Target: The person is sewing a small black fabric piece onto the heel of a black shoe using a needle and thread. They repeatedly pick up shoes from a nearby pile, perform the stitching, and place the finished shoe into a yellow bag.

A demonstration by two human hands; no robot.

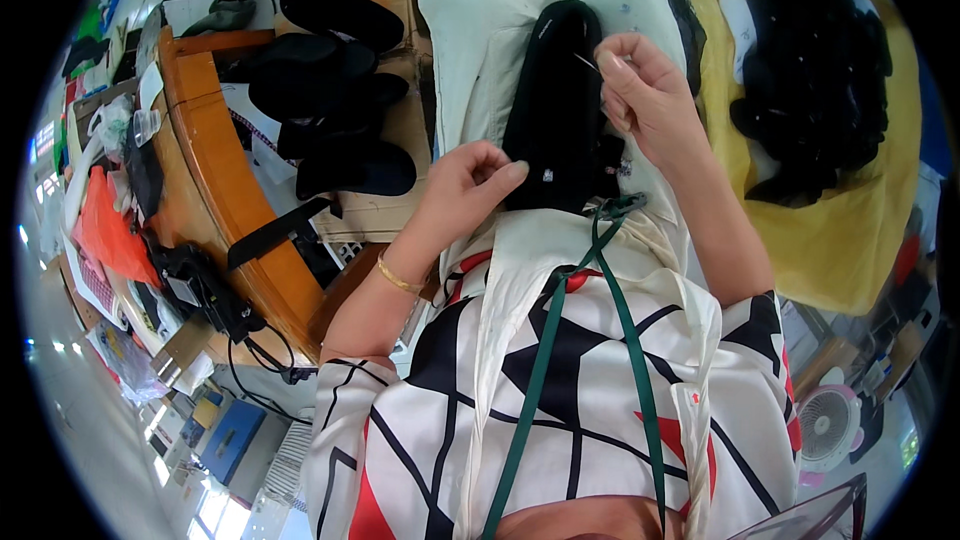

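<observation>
A long black fabric piece, rounded at its far end and bearing a small white mark, lies on a pale cloth over my lap. At its near left edge my left hand is closed, thumb pressed on the fabric and fingers curled at the side. My right hand is raised at the piece's far right side. Between its thumb and forefinger is pinched a thin, shiny needle, pointing left over the black fabric. Whether thread runs from it I cannot tell.
Several black rounded pieces sit on a cardboard box at left, beside an orange-brown wooden table. At right, a yellow cloth bears a pile of black pieces. Dark green straps hang in front of me.
</observation>
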